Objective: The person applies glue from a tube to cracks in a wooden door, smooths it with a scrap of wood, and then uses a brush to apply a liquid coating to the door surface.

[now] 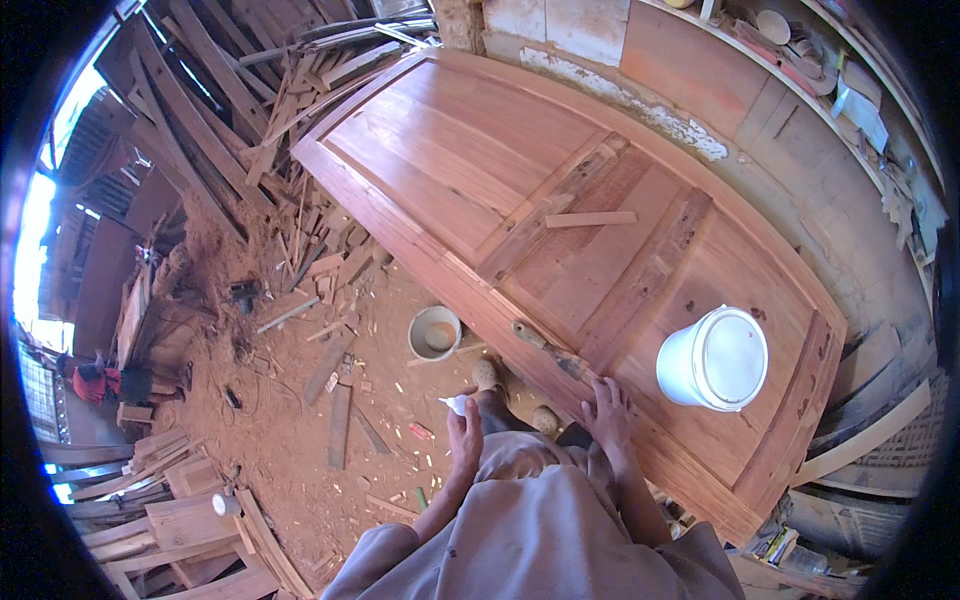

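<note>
In my left hand [464,440] is a small white squeeze bottle [456,405] with a pointed nozzle, its fingers wrapped round it, held away from the door above the floor. My right hand [608,418] lies on the near edge of a reddish wooden panel door [420,150], fingers stretched out and holding nothing. Just beyond those fingertips, a wooden-handled tool [545,345], its exact kind unclear, lies along the door's near rail. A loose wood strip [590,219] rests across the middle panels. On the door's right part stands a white lidded bucket [735,358].
A grey open bucket [434,333] stands on the sandy floor by my feet. Offcuts and planks [340,430] litter the ground to the left. Tall boards [200,110] lean at the far left. Beyond the door runs a wall [690,70] with a cluttered shelf [800,70].
</note>
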`<state>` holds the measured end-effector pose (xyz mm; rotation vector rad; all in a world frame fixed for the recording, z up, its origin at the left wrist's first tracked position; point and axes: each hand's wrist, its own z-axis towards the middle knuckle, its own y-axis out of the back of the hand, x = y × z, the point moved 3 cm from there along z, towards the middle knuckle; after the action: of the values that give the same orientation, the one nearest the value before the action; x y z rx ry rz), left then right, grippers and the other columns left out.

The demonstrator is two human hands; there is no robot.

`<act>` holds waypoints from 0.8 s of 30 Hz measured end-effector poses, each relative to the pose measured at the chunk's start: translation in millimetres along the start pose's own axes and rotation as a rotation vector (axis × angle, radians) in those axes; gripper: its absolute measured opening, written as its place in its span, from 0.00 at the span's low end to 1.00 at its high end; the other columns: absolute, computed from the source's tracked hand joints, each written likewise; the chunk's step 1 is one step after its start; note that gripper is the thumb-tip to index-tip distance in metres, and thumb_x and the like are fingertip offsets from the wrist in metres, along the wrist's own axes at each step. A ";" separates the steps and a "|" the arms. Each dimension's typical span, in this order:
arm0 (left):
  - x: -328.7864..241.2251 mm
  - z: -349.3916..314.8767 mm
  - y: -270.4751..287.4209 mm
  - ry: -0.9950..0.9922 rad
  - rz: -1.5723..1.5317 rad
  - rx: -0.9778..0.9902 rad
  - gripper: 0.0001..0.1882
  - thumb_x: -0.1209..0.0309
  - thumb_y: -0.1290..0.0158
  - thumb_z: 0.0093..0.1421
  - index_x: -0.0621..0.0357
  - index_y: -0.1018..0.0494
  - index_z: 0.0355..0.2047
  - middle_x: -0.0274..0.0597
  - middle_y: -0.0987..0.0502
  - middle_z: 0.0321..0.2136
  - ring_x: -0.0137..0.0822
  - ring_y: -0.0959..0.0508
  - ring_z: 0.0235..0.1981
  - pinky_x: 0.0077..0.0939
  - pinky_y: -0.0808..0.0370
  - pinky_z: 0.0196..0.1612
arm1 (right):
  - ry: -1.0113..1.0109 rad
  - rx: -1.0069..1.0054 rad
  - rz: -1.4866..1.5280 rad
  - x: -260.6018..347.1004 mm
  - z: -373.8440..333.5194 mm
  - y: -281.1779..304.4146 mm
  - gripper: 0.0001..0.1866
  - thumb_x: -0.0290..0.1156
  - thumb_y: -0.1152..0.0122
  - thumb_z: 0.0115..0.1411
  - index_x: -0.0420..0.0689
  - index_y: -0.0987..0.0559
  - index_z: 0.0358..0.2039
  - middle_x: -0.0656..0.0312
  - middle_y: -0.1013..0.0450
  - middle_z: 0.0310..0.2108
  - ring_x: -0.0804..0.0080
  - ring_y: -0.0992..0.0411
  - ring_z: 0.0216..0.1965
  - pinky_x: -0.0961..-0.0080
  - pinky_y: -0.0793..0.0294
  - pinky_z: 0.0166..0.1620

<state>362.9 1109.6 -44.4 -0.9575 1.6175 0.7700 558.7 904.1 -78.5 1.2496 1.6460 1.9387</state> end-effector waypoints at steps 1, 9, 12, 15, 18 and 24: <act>3.0 7.2 0.1 0.004 -0.001 -0.002 0.18 0.59 0.55 0.70 0.62 0.29 0.49 0.23 0.41 0.21 0.18 0.41 0.22 0.17 0.44 0.24 | -0.016 -0.017 -0.002 5.1 4.0 1.4 0.25 0.43 0.42 0.58 0.48 0.29 0.55 0.57 0.36 0.56 0.50 0.38 0.58 0.51 0.38 0.58; 3.1 88.3 24.1 0.030 0.087 -0.029 0.18 0.59 0.58 0.70 0.63 0.29 0.45 0.31 0.32 0.29 0.24 0.34 0.30 0.22 0.36 0.33 | -0.066 -0.186 -0.013 65.7 69.7 10.9 0.12 0.36 0.41 0.60 0.44 0.24 0.41 0.53 0.31 0.49 0.49 0.32 0.50 0.53 0.35 0.52; -8.8 141.8 47.6 0.098 0.002 -0.069 0.18 0.60 0.58 0.70 0.62 0.30 0.48 0.27 0.36 0.25 0.20 0.38 0.26 0.18 0.40 0.28 | -0.082 -0.193 0.089 87.1 118.6 0.6 0.11 0.34 0.42 0.61 0.42 0.24 0.40 0.51 0.30 0.46 0.48 0.30 0.47 0.55 0.32 0.50; -15.2 202.5 72.4 0.093 -0.059 -0.096 0.18 0.60 0.57 0.70 0.61 0.30 0.50 0.23 0.40 0.23 0.17 0.41 0.23 0.15 0.46 0.25 | -0.124 -0.150 0.171 107.9 169.4 -13.1 0.12 0.34 0.42 0.61 0.40 0.25 0.41 0.49 0.28 0.42 0.48 0.30 0.46 0.58 0.30 0.49; -20.9 264.9 96.4 -0.003 -0.023 -0.175 0.18 0.60 0.57 0.71 0.61 0.31 0.50 0.23 0.40 0.23 0.17 0.42 0.23 0.15 0.46 0.24 | -0.204 -0.096 0.257 117.3 212.2 -26.1 0.12 0.33 0.42 0.61 0.39 0.25 0.41 0.49 0.27 0.39 0.51 0.29 0.45 0.61 0.29 0.48; -40.3 360.8 130.4 -0.018 0.056 -0.215 0.17 0.60 0.56 0.70 0.60 0.29 0.49 0.27 0.35 0.25 0.19 0.38 0.26 0.15 0.40 0.29 | -0.399 -0.055 0.222 97.6 237.7 -21.8 0.13 0.33 0.41 0.62 0.37 0.24 0.43 0.49 0.26 0.41 0.60 0.26 0.42 0.68 0.26 0.45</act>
<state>417.1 1488.9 -88.9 -1.0578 1.5737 1.0038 678.3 1132.3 -67.2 1.7247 1.2917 1.6896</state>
